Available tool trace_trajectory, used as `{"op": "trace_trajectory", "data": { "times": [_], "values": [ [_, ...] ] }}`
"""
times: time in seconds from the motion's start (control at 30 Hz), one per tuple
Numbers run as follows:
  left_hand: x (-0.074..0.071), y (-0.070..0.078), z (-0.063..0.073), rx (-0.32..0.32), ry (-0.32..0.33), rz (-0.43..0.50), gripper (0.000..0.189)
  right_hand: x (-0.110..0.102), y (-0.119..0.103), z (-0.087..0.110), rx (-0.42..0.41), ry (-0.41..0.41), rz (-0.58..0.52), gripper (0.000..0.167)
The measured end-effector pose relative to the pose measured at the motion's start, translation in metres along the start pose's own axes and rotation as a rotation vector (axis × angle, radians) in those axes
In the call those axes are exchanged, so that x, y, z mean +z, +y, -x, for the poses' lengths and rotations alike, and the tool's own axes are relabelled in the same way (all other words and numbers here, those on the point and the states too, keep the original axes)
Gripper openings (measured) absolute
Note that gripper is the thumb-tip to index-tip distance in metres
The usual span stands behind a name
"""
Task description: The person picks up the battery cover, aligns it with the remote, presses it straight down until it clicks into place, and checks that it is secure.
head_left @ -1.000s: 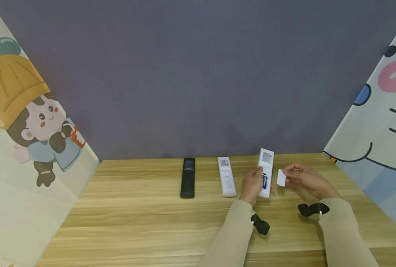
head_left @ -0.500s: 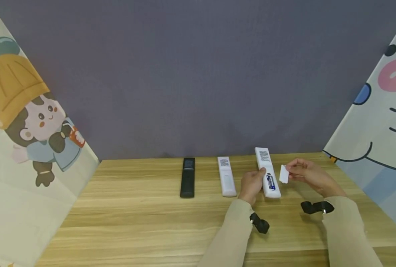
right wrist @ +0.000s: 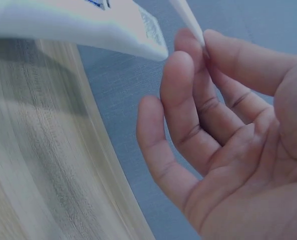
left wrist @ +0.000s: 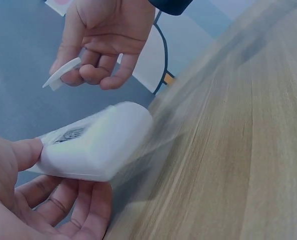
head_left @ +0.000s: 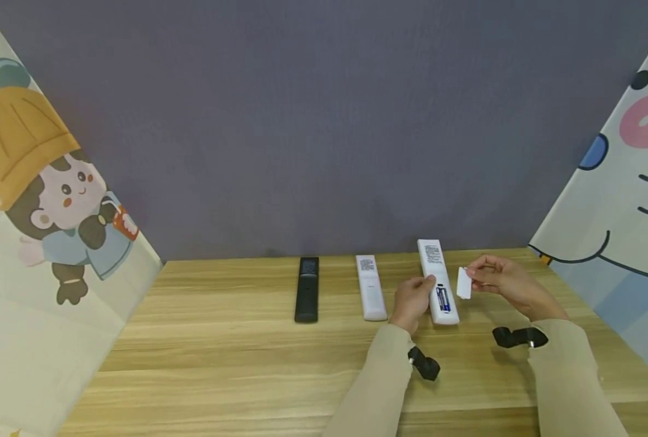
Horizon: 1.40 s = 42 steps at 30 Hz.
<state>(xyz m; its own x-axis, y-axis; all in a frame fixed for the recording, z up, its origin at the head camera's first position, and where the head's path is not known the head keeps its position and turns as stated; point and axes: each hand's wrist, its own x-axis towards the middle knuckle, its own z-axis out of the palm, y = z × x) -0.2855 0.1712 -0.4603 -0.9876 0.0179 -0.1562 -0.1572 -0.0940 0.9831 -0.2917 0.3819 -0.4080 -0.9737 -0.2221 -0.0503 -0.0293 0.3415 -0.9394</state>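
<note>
A white remote control is held in my left hand, back side up, thumb on its edge and fingers underneath. Its battery bay is uncovered, and blue batteries show inside. To the right of it, my right hand pinches a small white battery cover between thumb and fingertips, apart from the remote. In the left wrist view the cover appears edge-on above the remote. From the right wrist, the other fingers are seen loosely bent beside the pinch.
Left of my left hand, a second white remote lies back side up on the wooden table. Farther left lies a black remote. A grey panel rises behind the table, with cartoon-printed sheets at both sides.
The held remote has turned so its lower end swings right and its battery bay shows more fully. My right hand, with the battery cover, has shifted slightly up and right.
</note>
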Motion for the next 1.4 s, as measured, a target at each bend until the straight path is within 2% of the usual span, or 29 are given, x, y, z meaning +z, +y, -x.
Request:
{"op": "trace_trajectory", "data": {
  "times": [0.23,0.67,0.87,1.4],
  "values": [
    [0.000,0.001,0.001,-0.023,-0.004,0.022,0.027,0.001,-0.002,0.000,-0.017,-0.010,-0.015,0.005],
    [0.000,0.003,0.002,-0.049,0.011,0.033,0.038,0.007,-0.013,0.002,-0.053,-0.042,0.087,0.017],
    [-0.001,0.003,0.002,-0.038,0.004,0.029,0.039,0.009,-0.016,0.003,-0.059,-0.058,0.138,0.024],
    [0.001,-0.001,-0.001,-0.033,0.028,0.014,0.035,0.016,-0.020,0.002,-0.047,-0.095,0.196,0.028]
  ]
}}
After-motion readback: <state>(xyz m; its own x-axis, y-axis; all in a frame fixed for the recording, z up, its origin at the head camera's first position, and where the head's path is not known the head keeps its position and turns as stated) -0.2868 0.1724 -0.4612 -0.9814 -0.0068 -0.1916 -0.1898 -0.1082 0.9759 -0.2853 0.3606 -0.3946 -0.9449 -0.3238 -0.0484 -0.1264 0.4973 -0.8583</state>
